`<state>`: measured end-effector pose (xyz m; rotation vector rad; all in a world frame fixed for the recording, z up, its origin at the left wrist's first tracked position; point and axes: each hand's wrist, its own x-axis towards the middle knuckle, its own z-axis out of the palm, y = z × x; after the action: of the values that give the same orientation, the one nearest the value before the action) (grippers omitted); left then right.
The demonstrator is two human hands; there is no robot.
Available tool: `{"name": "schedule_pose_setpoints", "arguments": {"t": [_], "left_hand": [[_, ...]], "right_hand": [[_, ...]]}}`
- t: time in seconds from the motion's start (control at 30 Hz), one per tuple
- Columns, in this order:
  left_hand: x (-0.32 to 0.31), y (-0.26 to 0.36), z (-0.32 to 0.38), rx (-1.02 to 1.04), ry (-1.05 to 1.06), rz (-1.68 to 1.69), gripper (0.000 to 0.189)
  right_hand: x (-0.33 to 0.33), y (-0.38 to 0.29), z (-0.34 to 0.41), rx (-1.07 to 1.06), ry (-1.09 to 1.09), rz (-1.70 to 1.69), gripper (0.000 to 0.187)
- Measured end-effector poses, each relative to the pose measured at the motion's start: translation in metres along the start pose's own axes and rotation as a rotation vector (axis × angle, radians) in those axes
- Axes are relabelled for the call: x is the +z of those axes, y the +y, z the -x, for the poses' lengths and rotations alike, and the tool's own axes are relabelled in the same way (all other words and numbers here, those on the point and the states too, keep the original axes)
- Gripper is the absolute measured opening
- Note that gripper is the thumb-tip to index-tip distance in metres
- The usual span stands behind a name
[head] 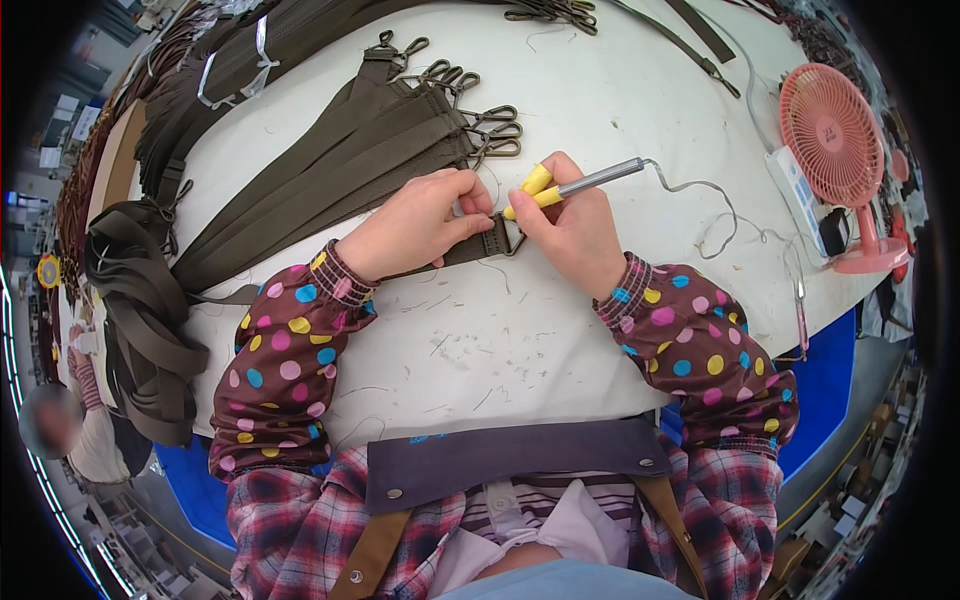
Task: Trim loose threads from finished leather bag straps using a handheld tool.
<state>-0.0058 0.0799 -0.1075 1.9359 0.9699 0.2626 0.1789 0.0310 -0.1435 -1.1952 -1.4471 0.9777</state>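
Note:
My right hand grips a slim pen-shaped tool with a grey handle, a yellow front part and a thin cord at its back end. Yellow wrapping shows at one of its fingers. The tool's front end is close to the stitched end of a dark olive webbing strap, which carries a metal ring or hook. My left hand rests over that strap, its thumb and fingertips pinching near the stitched end; exactly what lies between them is hidden. Beyond it several similar straps lie fanned out, with metal snap hooks at their ends.
A pink fan and a white power strip stand at the right. Thread snippers lie near the right edge. Loose webbing heaps at the left, below a tied strap bundle. Thread scraps dot the white tabletop. Another person is at far left.

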Motion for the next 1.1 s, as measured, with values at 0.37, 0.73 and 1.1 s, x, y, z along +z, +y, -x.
{"name": "schedule_pose_setpoints", "arguments": {"t": [0.37, 0.73, 1.1], "left_hand": [[-0.004, -0.003, 0.000, -0.193, -0.056, 0.196, 0.012], [0.003, -0.013, -0.001, -0.157, -0.016, 0.351, 0.012], [0.005, -0.012, -0.003, -0.139, -0.003, 0.359, 0.012]], "right_hand": [[-0.002, -0.002, -0.002, 0.030, -0.028, 0.027, 0.022], [-0.003, -0.001, -0.002, 0.027, -0.070, 0.083, 0.025], [-0.004, 0.000, -0.003, 0.022, -0.064, 0.108, 0.026]]}}
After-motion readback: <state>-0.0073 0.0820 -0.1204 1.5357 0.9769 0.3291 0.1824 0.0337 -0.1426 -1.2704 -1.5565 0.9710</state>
